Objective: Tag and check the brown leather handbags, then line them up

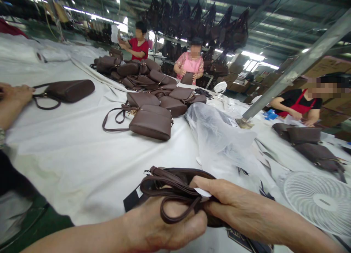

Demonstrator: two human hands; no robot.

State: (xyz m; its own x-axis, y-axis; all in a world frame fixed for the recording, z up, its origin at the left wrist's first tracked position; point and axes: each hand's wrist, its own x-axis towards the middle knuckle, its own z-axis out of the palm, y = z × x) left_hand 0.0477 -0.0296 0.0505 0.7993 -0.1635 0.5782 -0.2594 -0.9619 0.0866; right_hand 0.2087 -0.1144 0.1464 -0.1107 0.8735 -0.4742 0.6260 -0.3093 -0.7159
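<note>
A dark brown handbag [216, 220] is in front of me at the near edge of the table, partly hidden by my hands. Its folded strap [167, 185] forms loops over the top. My left hand [172, 220] is closed round the gathered strap, with one small loop hanging over the fingers. My right hand [219, 194] pinches the strap bundle from the other side, by a small white strip [203, 192] at the thumb. A black card tag [134, 198] sticks out left of the bag. Another black tag with gold lettering [238, 241] lies below my right wrist.
Several brown handbags [150, 121] are heaped on the white-covered table [95, 161]. Clear plastic [219, 132] lies beside them, a white fan [323, 201] at right. A slanted metal post [296, 70] rises beyond. At left, another person's hand [19, 95] holds a bag's strap. Other people work behind.
</note>
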